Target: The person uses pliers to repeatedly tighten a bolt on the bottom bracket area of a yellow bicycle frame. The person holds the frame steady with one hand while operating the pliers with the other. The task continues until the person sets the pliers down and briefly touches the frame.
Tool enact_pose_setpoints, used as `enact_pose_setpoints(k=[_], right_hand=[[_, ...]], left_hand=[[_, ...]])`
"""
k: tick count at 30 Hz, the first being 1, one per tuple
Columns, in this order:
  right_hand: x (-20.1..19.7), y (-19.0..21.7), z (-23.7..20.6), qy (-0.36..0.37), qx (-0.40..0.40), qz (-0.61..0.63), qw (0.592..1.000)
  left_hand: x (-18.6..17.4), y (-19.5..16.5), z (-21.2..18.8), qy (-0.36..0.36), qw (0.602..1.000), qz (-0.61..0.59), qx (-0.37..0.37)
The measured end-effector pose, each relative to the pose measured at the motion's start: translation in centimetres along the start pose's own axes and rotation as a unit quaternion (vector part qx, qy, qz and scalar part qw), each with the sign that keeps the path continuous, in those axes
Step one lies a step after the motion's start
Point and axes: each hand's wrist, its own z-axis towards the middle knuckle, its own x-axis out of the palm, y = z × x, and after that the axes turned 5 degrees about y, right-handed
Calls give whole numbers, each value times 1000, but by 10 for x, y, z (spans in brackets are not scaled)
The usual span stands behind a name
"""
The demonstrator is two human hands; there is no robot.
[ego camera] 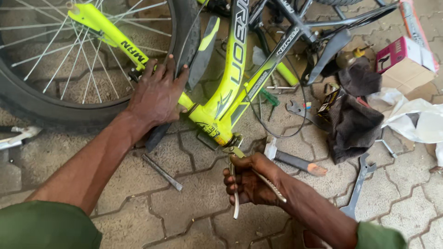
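Note:
A neon-yellow bicycle frame point(233, 69) lies upside down on the paving. My left hand point(158, 92) rests flat on the frame beside the black tyre point(182, 32) and mudguard. My right hand point(249, 180) grips the metal handles of pliers point(235, 189), whose jaws meet the frame's bottom bracket point(229, 143). The jaw tips are partly hidden by the frame.
A hammer point(295, 161) lies just right of the pliers. Flat spanners point(359, 184) point(300, 110), a metal rod point(162, 172), dark rags point(353, 124), a pink-and-brown cardboard box point(404, 62) and white plastic point(415, 117) are scattered on the paving stones. The spoked wheel point(69, 50) fills the upper left.

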Motion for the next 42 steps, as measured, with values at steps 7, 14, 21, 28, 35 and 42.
enact_pose_setpoints(k=[7, 14, 21, 28, 35, 42], right_hand=[[21, -80, 104, -198, -266, 0, 943], [35, -59, 52, -173, -144, -5, 974], [-13, -5, 3, 6, -7, -11, 1000], [13, -91, 123, -243, -281, 5, 928], [23, -71, 78, -227, -180, -38, 956], [-14, -1, 5, 1, 1, -33, 999]], left_hand=[[3, 0, 1, 20, 1000, 10, -7], [15, -3, 1, 19, 1000, -19, 1], [26, -4, -5, -4, 1000, -11, 15], [32, -5, -5, 21, 1000, 7, 9], [34, -6, -6, -22, 1000, -7, 9], [35, -6, -5, 2, 1000, 1, 10]])
